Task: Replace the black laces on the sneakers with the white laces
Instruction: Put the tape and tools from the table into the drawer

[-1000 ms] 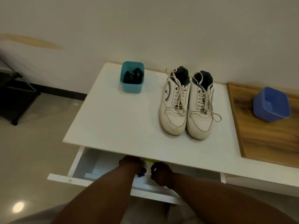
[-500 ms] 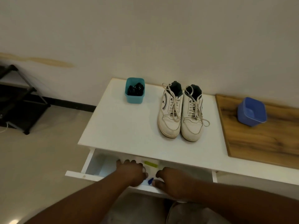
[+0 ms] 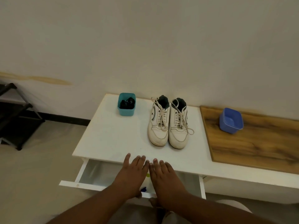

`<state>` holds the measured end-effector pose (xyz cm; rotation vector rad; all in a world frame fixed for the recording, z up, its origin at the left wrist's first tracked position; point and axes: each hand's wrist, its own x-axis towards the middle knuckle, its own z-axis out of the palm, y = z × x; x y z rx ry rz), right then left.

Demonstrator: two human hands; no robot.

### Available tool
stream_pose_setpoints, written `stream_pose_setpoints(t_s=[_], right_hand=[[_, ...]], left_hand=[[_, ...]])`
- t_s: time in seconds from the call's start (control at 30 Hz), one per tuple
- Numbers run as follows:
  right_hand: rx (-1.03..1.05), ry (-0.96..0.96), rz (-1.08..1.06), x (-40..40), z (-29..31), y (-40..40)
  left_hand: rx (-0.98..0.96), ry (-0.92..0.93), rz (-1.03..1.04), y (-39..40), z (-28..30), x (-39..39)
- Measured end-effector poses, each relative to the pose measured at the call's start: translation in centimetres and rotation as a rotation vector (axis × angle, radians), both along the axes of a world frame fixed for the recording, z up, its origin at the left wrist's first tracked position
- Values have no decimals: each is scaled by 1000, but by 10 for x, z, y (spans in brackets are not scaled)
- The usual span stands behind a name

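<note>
I see both sneakers (image 3: 168, 122) side by side on the table (image 3: 113, 136), white-laced, ends loose. Left hand (image 3: 131, 173) and right hand (image 3: 163, 175) released, fingers straight; black laces (image 3: 127, 103), apparently, fill the teal tub (image 3: 126, 111).

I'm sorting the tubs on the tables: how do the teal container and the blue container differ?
The teal container holds a bundle of black laces; the blue container looks empty. The teal container stands on the white table, left of the sneakers; the blue container sits on the wooden surface to their right. Both are small, open-topped and roughly square.
</note>
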<state>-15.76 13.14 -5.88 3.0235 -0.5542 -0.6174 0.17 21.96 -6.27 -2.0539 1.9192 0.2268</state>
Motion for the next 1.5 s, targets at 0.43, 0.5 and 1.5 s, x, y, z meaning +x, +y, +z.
stream_pose_setpoints(t_s=[0.43,0.5,1.5], right_hand=[[-7,-206,-11,-1,-25,-14],[-5,-272,-17,-1,-26,-16],[68,-835,-888,20,6,-159]], left_hand=[[-249,171,-39,11,-33,10],[-286,157,-15,10,-39,11],[-574,691,735,-144,-9,-1]])
